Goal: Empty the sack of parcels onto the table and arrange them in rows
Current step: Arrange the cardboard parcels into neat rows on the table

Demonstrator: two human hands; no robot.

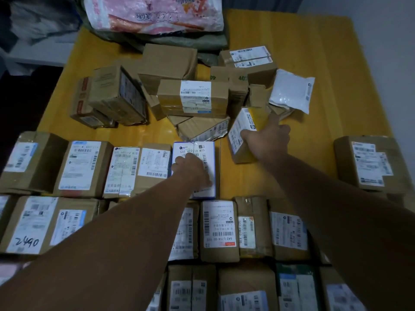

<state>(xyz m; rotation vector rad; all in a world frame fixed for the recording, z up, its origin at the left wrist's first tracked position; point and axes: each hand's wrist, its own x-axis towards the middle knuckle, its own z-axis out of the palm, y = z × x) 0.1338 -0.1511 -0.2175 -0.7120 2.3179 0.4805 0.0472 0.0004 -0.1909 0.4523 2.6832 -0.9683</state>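
Note:
My left hand (193, 170) rests flat on a white-labelled parcel (195, 149) at the right end of the upper row of boxes (83, 167). My right hand (268, 138) grips a tilted yellow-taped box (244, 124) just right of that row. Behind it lies a loose heap of brown cardboard parcels (193, 97) and a white poly mailer (292, 93). Nearer rows of labelled boxes (219, 230) fill the front of the yellow table (314, 52). The pink-and-white woven sack (155, 13) lies at the table's far edge.
A single brown box (370, 162) stands alone at the right edge. A grey-green sack (197, 42) lies under the pink one. Bare yellow tabletop shows between my right hand and the lone box. Dark clutter sits beyond the table's left side.

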